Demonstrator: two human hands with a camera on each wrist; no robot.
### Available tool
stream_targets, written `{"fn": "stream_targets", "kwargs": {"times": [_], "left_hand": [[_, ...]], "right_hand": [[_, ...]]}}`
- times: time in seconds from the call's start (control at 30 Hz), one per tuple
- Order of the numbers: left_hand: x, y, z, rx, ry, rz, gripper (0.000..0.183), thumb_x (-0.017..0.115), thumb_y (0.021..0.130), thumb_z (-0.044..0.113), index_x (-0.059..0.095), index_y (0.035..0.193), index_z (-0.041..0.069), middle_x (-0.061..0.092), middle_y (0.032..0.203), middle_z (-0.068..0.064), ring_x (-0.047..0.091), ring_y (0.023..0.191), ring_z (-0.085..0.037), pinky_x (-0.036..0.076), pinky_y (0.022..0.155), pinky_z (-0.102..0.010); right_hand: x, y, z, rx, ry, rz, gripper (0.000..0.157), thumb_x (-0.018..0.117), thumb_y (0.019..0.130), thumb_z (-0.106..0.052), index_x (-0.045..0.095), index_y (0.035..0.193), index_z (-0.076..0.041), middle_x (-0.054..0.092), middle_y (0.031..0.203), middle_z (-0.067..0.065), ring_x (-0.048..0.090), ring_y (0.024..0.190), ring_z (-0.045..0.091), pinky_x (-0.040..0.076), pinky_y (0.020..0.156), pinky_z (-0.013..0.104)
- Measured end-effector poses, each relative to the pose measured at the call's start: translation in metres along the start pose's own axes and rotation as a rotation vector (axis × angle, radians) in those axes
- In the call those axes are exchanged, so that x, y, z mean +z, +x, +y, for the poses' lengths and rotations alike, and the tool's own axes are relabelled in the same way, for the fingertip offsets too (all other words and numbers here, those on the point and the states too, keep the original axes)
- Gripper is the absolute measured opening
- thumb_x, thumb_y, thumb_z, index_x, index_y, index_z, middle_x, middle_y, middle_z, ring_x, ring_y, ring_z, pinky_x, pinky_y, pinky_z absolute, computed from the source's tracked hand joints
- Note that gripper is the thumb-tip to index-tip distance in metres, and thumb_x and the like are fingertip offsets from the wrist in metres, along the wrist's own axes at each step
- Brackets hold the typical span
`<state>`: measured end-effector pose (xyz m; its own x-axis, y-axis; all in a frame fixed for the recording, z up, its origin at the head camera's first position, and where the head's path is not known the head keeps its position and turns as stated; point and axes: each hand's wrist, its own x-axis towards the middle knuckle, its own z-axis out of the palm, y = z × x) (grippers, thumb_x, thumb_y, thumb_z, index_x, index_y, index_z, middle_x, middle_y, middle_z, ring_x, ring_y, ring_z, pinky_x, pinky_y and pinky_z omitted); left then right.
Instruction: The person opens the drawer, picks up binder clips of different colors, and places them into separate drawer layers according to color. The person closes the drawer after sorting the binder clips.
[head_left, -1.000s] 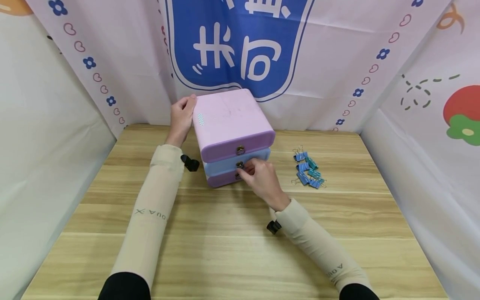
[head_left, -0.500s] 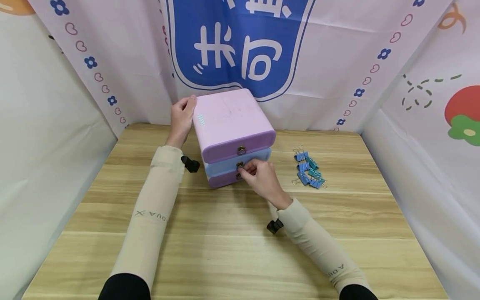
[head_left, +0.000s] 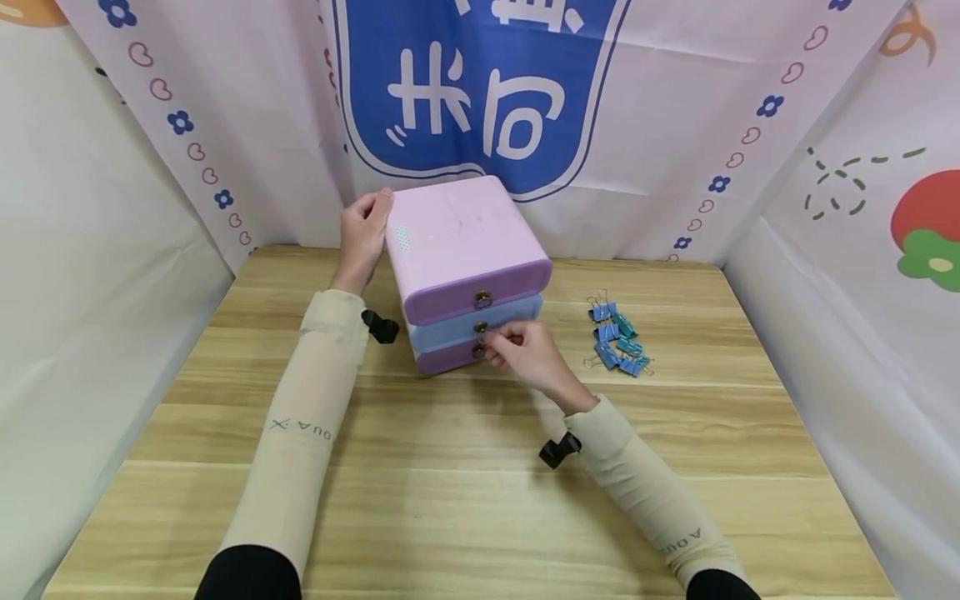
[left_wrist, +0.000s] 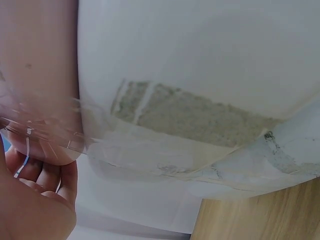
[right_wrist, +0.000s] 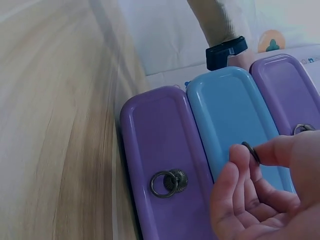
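A small drawer box with a pink top stands at the back of the table, its three drawers stacked. Between two purple drawers sits the blue middle drawer, its front close to level with theirs. My right hand pinches the metal ring pull of that blue drawer between thumb and finger. At the far left corner of the box, my left hand holds on, thumb along the top edge and fingers around the back. The bottom purple drawer's ring pull hangs free.
Several blue and teal binder clips lie in a loose pile to the right of the box. Behind the wooden table hangs a printed cloth backdrop, with white cloth at both sides.
My right hand has shifted a little to the right and its wrist has turned, still at the blue drawer's ring. The left hand and the box stay in place.
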<state>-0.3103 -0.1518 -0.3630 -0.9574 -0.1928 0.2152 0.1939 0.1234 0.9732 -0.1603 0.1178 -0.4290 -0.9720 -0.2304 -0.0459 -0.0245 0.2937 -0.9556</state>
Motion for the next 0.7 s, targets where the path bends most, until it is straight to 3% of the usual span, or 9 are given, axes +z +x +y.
{"fn": "stream_targets", "kwargs": {"times": [0.3, 0.5, 0.7], "left_hand": [[0.000, 0.000, 0.000, 0.000, -0.011, 0.001, 0.046, 0.061, 0.106, 0.047, 0.074, 0.121, 0.005, 0.064, 0.093, 0.008, 0.057, 0.087, -0.008, 0.047, 0.076, -0.022], [-0.001, 0.001, 0.001, -0.010, -0.006, 0.006, 0.045, 0.061, 0.106, 0.049, 0.074, 0.119, 0.008, 0.064, 0.094, 0.008, 0.058, 0.090, -0.009, 0.047, 0.078, -0.023], [0.000, 0.002, -0.001, -0.012, -0.001, 0.002, 0.045, 0.060, 0.106, 0.049, 0.074, 0.118, 0.008, 0.064, 0.095, 0.007, 0.058, 0.089, -0.008, 0.047, 0.077, -0.022]], "right_hand": [[-0.002, -0.008, -0.001, 0.029, 0.026, -0.023, 0.030, 0.064, 0.105, -0.020, 0.074, 0.106, 0.009, 0.076, 0.098, 0.024, 0.071, 0.096, 0.049, 0.061, 0.090, 0.056], [-0.004, -0.018, -0.001, 0.039, 0.010, -0.026, 0.024, 0.066, 0.105, -0.022, 0.077, 0.100, -0.002, 0.077, 0.094, 0.019, 0.073, 0.090, 0.042, 0.061, 0.087, 0.057], [-0.006, -0.029, 0.001, 0.058, 0.005, -0.032, 0.022, 0.066, 0.105, -0.022, 0.077, 0.098, -0.004, 0.076, 0.098, 0.025, 0.073, 0.090, 0.042, 0.060, 0.088, 0.058]]}}
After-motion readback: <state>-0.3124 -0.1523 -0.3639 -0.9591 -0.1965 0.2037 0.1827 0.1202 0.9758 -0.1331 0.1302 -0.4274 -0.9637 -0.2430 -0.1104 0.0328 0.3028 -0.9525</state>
